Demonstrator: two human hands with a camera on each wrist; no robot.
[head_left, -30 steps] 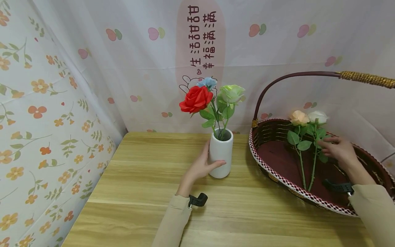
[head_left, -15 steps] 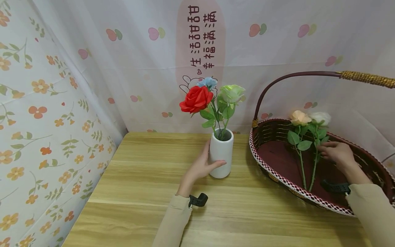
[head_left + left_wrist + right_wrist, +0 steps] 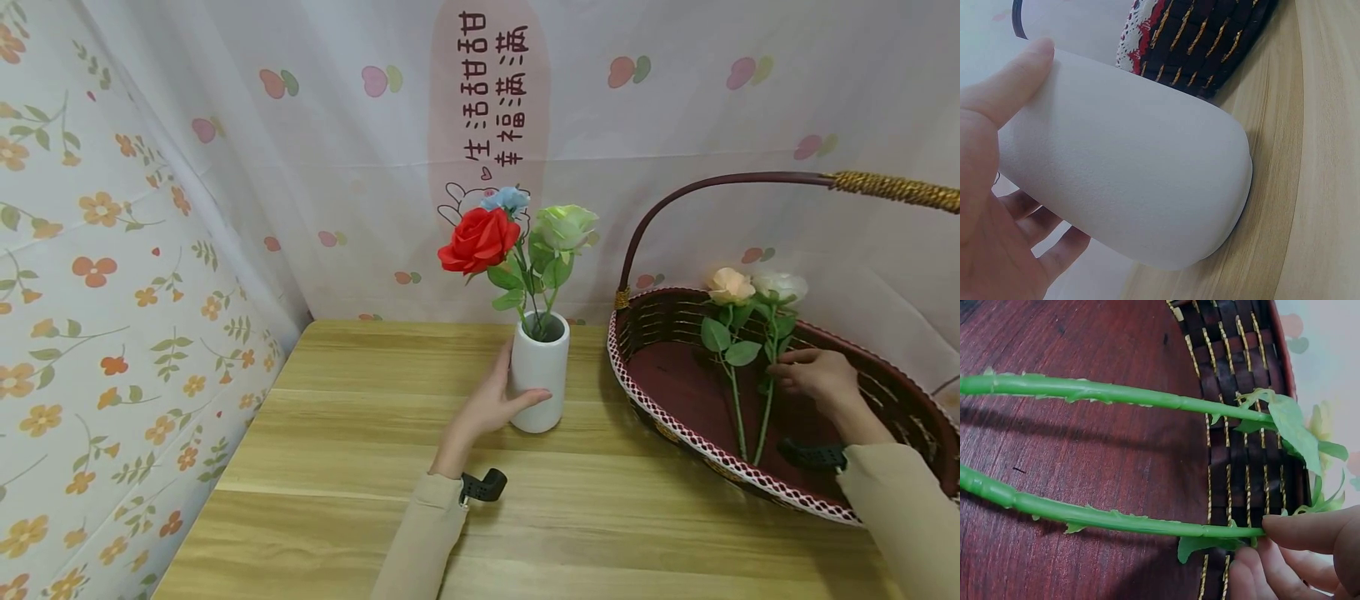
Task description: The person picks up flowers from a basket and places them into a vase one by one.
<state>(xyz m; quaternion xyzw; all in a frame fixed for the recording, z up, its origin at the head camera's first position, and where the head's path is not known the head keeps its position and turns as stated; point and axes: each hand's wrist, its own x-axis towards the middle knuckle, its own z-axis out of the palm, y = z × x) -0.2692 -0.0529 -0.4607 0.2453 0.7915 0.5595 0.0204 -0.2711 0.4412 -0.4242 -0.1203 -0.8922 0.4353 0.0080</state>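
A white cylindrical vase (image 3: 538, 383) stands upright on the wooden table, holding a red rose (image 3: 480, 240), a pale green rose (image 3: 566, 227) and a blue flower (image 3: 506, 200). My left hand (image 3: 487, 406) grips the vase's left side, thumb across its front; the left wrist view shows the fingers around the vase (image 3: 1129, 150). Inside the basket, my right hand (image 3: 819, 379) pinches the white rose (image 3: 782, 287) by its stem (image 3: 1147, 524) between thumb and fingers, just below the leaves. Beside it lies a peach rose (image 3: 731, 286), its stem (image 3: 1147, 397) untouched.
The dark woven basket (image 3: 667, 375) with a lace-trimmed rim and a tall arched handle (image 3: 693, 192) stands right of the vase. Behind the table (image 3: 337, 467) hangs a printed curtain (image 3: 337, 167); a floral cloth (image 3: 112, 333) covers the left side.
My right hand has shifted slightly left and down along the stem, its fingers closing on it. The white rose's head has tipped a little to the right. My left hand stays on the vase.
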